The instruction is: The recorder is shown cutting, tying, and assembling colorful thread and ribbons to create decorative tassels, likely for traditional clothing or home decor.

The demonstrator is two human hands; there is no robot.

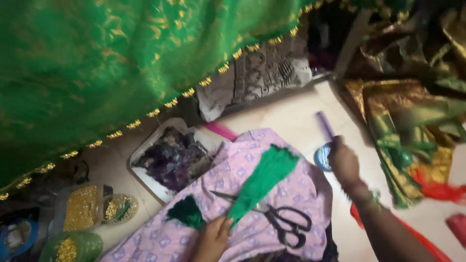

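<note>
Green tassel pinched in my left hand, purple comb gripped in my right.

My left hand (212, 238) is closed on the lower end of a green thread tassel (262, 180), which fans up and to the right across the pink patterned cloth (252, 228) over my lap. My right hand (343, 162) is clenched round a purple comb (324, 126), held out to the right of the tassel, well apart from it and just beside a small blue round tin (322, 157) on the floor. A darker green tassel (187, 212) lies just left of my left hand, and black-handled scissors (284, 221) lie on the cloth below the tassel. The pale floor (286, 116) carries a tray of purple scraps (172, 157) and containers of gold beads (82, 207); green gold-edged fabric (97, 63) hangs above.
</note>
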